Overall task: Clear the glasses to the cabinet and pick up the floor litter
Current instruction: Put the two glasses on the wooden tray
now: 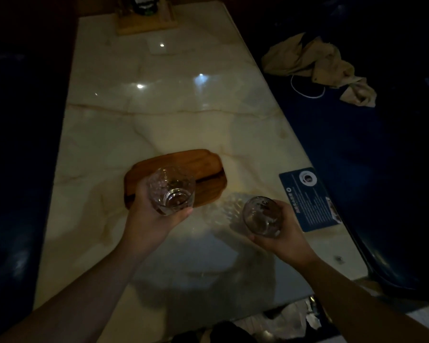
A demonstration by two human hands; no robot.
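My left hand grips a clear textured glass, held above the near end of a wooden tray on the marble table. My right hand holds a second clear glass, tilted, over the table's right side. Both glasses look empty. Crumpled pale litter lies on the floor just below the table's near edge, partly hidden by my right forearm.
A blue printed card lies at the table's right edge. A wooden holder with a dark bottle stands at the far end. A tan cloth and a white cord rest on the dark blue seat to the right.
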